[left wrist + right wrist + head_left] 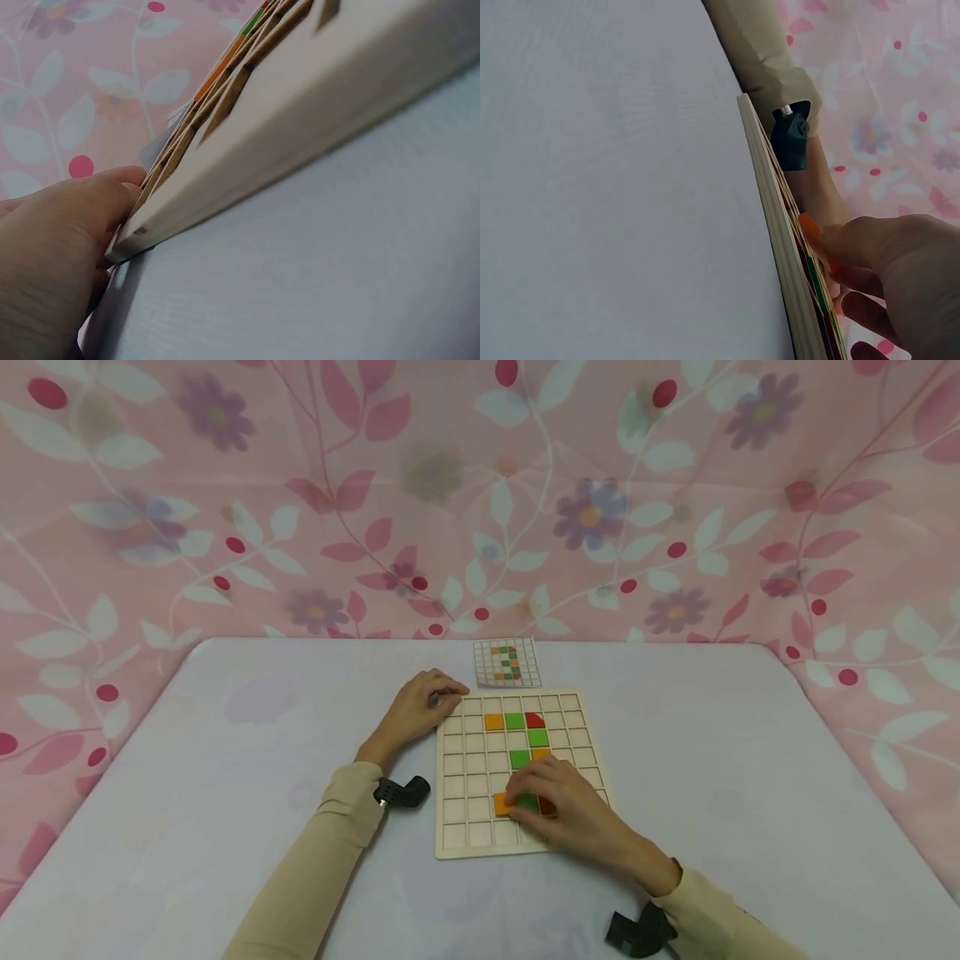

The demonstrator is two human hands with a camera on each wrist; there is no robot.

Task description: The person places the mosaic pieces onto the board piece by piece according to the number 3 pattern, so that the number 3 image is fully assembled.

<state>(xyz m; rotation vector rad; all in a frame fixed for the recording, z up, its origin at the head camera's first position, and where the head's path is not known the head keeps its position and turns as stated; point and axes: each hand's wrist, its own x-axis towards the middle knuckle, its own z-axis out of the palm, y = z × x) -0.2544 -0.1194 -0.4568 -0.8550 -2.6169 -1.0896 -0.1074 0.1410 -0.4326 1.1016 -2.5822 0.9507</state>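
Note:
A wooden grid board [459,837] lies on the white table with coloured tiles in some of its squares. My left hand [420,702] holds the board's far left corner, also seen in the left wrist view. Over the near rows, my right hand [573,806] pinches an orange tile [501,804] between thumb and fingers; in the right wrist view this orange tile [808,225] stands tilted at the board's surface. Beside it sit a green tile [528,802] and a red tile [548,807], partly covered by the fingers. Farther up are an orange tile [494,722], several green ones and a red quarter-round piece [535,720].
Behind the board lies a printed card [486,675] with a small grid pattern of coloured squares. White cloth covers the table [712,760], and a pink floral cloth [450,485] hangs beyond its far edge. A black camera [641,931] is strapped at the right wrist.

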